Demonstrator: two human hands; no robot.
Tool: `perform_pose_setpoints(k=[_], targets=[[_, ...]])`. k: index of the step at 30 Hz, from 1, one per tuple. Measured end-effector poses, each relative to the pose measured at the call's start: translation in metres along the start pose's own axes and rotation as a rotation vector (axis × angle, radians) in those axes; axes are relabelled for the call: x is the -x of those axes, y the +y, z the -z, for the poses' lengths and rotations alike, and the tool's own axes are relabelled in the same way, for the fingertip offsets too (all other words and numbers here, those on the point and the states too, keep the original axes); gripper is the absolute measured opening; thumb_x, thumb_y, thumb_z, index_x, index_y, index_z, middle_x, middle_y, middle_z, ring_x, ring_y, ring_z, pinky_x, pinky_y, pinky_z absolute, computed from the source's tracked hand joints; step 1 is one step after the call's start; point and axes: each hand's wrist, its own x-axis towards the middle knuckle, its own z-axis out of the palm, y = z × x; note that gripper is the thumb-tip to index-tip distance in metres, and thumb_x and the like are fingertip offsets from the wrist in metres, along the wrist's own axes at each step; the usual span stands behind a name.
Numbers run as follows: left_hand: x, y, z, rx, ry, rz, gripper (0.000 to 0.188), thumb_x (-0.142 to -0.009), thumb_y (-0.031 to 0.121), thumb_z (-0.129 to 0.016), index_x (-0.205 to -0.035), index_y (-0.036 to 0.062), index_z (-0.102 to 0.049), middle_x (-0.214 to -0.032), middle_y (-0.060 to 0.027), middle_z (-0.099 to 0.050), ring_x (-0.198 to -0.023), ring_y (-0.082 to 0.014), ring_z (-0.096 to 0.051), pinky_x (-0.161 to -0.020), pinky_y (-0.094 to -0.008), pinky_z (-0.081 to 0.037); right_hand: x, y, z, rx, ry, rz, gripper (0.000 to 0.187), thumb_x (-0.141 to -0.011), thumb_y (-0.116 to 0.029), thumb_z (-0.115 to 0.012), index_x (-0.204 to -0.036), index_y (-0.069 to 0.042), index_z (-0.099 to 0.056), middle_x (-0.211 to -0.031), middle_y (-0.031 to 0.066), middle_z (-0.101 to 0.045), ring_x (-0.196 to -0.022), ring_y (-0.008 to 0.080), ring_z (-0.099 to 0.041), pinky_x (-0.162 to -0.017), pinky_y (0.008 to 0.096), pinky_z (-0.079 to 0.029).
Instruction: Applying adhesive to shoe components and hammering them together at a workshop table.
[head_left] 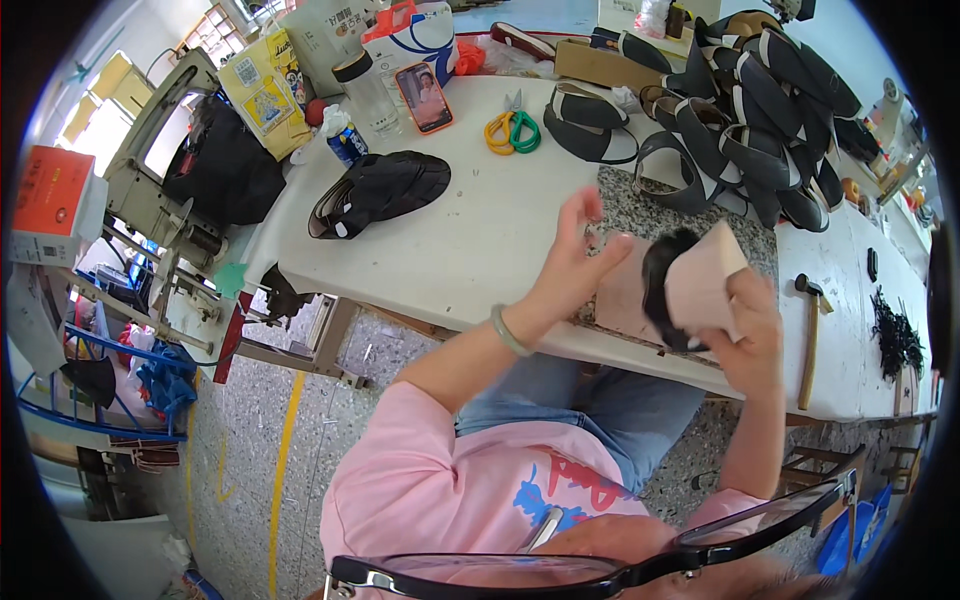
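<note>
My right hand (750, 335) grips a shoe upper (703, 285) with a pale lining and a black, slightly blurred edge, holding it tilted above the near side of a speckled granite slab (745, 222). To its left, my left hand (572, 262) is raised with fingers apart and nothing in it. Beneath the hands lies a pale flat piece (622, 285), partly hidden by the upper. Just beyond the slab, a dark upper (590, 115) sits apart from a big heap of black uppers (765, 115).
A hammer (810, 345) and a bunch of black strips (897, 338) lie at right. Scissors (513, 130), a phone (425, 100), a clear bottle (372, 95), a blue can (346, 142) and black footwear (385, 192) occupy the table's far left. A sewing machine (150, 215) stands farther left.
</note>
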Motion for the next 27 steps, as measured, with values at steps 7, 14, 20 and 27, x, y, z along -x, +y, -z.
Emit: perform_pose_setpoints(k=[7, 14, 20, 27], targets=[[-0.040, 0.046, -0.018, -0.255, -1.303, -0.166, 0.029, -0.084, 0.034, -0.069, -0.085, 0.0097, -0.052, -0.082, -0.0031, -0.057, -0.077, -0.0239, -0.059, -0.081, -0.0361, -0.041, 0.002, 0.002, 0.020, -0.244, -0.456, -0.037, 0.020, -0.058, -0.008, -0.075, -0.075, -0.005, -0.065, -0.075, 0.0050, -0.059, -0.078, 0.0260, -0.057, -0.076, 0.0372, -0.039], [-0.068, -0.012, -0.059, -1.099, -0.915, -1.218, 0.008, -0.078, 0.021, -0.060, -0.075, 0.0140, -0.059, -0.074, -0.0007, -0.058, -0.075, -0.0181, -0.060, -0.073, -0.0359, -0.043, 0.029, 0.052, -0.010, 0.626, -0.094, 0.161, 0.014, -0.069, -0.011, -0.059, -0.081, -0.007, -0.066, -0.081, 0.0041, -0.058, -0.088, 0.0237, -0.055, -0.085, 0.0411, -0.039], [-0.043, -0.053, -0.044, -1.220, -1.165, -0.483, 0.014, -0.074, 0.023, -0.064, -0.072, 0.0099, -0.068, -0.080, -0.0067, -0.067, -0.080, -0.0249, -0.064, -0.070, -0.0392, -0.047, 0.068, 0.092, -0.063, 0.260, -0.177, -0.115, 0.014, -0.073, -0.020, -0.067, -0.080, -0.007, -0.065, -0.078, 0.0114, -0.061, -0.085, 0.0297, -0.058, -0.082, 0.0408, -0.042], [-0.074, -0.042, -0.066, -1.067, -1.311, -0.115, 0.025, -0.076, 0.027, -0.068, -0.082, 0.0032, -0.069, -0.079, -0.0151, -0.067, -0.083, -0.0340, -0.064, -0.074, -0.0431, -0.049, 0.044, 0.109, -0.056, 0.057, -0.348, -0.526, 0.034, -0.074, -0.030, -0.074, -0.081, 0.002, -0.064, -0.077, 0.0217, -0.064, -0.079, 0.0395, -0.062, -0.070, 0.0458, -0.048]])
